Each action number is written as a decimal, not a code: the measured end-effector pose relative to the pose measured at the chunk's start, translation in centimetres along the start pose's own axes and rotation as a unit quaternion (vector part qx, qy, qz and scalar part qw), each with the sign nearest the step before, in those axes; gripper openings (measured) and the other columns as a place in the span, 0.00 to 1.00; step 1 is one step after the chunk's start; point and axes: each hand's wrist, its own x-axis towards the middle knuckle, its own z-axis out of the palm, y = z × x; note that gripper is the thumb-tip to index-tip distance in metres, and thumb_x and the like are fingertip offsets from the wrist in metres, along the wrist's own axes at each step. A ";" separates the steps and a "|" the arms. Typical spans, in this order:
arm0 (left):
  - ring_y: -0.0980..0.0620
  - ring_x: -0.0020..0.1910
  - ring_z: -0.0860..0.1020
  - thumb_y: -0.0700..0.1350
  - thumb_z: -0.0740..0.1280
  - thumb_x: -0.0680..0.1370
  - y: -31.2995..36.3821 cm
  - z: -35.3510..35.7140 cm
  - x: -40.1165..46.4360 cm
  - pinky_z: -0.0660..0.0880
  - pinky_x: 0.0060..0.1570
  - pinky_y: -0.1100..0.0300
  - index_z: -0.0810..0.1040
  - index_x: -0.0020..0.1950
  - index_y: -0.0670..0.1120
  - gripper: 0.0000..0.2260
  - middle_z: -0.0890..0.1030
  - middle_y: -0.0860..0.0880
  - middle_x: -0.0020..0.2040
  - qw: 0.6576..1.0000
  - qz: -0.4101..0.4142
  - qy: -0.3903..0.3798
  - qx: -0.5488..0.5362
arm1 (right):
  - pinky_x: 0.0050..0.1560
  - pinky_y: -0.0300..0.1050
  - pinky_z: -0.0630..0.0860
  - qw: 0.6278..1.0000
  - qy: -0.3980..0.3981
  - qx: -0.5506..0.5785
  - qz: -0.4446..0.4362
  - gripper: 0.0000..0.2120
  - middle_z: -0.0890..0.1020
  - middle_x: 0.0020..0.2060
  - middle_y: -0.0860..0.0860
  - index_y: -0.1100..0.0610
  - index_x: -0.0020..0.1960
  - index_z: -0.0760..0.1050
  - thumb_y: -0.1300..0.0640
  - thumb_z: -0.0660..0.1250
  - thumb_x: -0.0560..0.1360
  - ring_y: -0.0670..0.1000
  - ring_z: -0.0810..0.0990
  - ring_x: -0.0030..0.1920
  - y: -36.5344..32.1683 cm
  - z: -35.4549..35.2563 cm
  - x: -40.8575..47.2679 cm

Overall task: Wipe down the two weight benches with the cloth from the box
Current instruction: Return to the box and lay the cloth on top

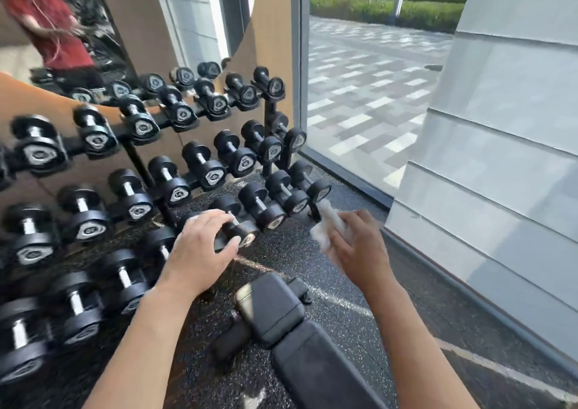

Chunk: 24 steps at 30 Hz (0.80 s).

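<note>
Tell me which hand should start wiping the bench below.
Right. The right hand already grips the white cloth and hovers above the black bench. The left hand holds no cloth; it is raised in front of the dumbbell rack.

Bright daylight, wide-angle warp, motion blur at the left

Daylight poured in through the window (369, 95) at upper right, leaving the pavement outside pale. The dumbbells (37, 155) along the left edge smeared with blur, the mirror (103, 33) reflection at upper left was soft, and straight lines bowed toward the frame's edges.
</note>
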 end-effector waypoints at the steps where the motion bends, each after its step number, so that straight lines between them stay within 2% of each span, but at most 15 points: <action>1: 0.46 0.71 0.72 0.49 0.72 0.80 -1.1 -1.0 -0.6 0.67 0.76 0.49 0.79 0.70 0.47 0.19 0.78 0.50 0.70 1.000 -0.008 0.010 0.003 | 0.57 0.54 0.78 1.000 -0.009 0.005 -0.007 0.11 0.73 0.50 0.45 0.52 0.63 0.79 0.52 0.70 0.81 0.48 0.74 0.50 -1.2 0.9 0.0; 4: 0.47 0.71 0.71 0.49 0.72 0.80 -4.5 -4.1 -2.6 0.67 0.76 0.48 0.79 0.70 0.48 0.19 0.77 0.50 0.71 0.999 -0.034 0.033 0.008 | 0.58 0.57 0.79 0.999 -0.035 0.021 -0.027 0.12 0.74 0.52 0.44 0.52 0.63 0.79 0.52 0.70 0.81 0.51 0.76 0.52 -4.9 3.6 -0.1; 9: 0.46 0.72 0.71 0.49 0.72 0.79 -11.9 -9.4 -6.4 0.68 0.76 0.46 0.79 0.70 0.48 0.19 0.77 0.50 0.71 0.997 -0.059 0.057 0.017 | 0.58 0.58 0.78 0.997 -0.048 0.035 -0.047 0.11 0.73 0.54 0.44 0.53 0.62 0.79 0.55 0.70 0.80 0.52 0.76 0.54 -11.7 9.7 -1.1; 12: 0.47 0.72 0.71 0.50 0.72 0.80 -17.4 -12.9 -9.6 0.69 0.75 0.45 0.79 0.71 0.50 0.19 0.76 0.52 0.71 0.992 -0.091 0.084 0.019 | 0.57 0.51 0.76 0.994 -0.078 0.032 -0.076 0.11 0.73 0.53 0.43 0.54 0.62 0.79 0.54 0.70 0.80 0.49 0.75 0.53 -16.6 14.2 -2.6; 15: 0.46 0.71 0.72 0.51 0.70 0.80 -23.1 -16.1 -13.0 0.70 0.74 0.44 0.79 0.70 0.49 0.18 0.76 0.51 0.71 0.986 -0.120 0.111 0.022 | 0.56 0.44 0.69 0.989 -0.094 0.028 -0.108 0.12 0.74 0.53 0.44 0.55 0.62 0.79 0.53 0.70 0.81 0.47 0.73 0.55 -21.7 19.0 -4.1; 21: 0.44 0.71 0.73 0.48 0.73 0.79 -32.8 -22.3 -19.8 0.69 0.74 0.43 0.79 0.69 0.49 0.19 0.77 0.49 0.71 0.971 -0.180 0.156 0.035 | 0.54 0.41 0.69 0.978 -0.130 0.040 -0.158 0.13 0.72 0.52 0.41 0.55 0.64 0.78 0.52 0.70 0.81 0.46 0.72 0.54 -31.3 27.9 -7.3; 24: 0.45 0.71 0.72 0.53 0.70 0.79 -35.8 -24.6 -23.0 0.70 0.74 0.43 0.79 0.70 0.49 0.20 0.76 0.50 0.72 0.962 -0.212 0.169 0.038 | 0.54 0.43 0.69 0.970 -0.148 0.042 -0.186 0.13 0.71 0.52 0.39 0.53 0.63 0.78 0.50 0.69 0.81 0.46 0.72 0.54 -34.7 31.5 -8.7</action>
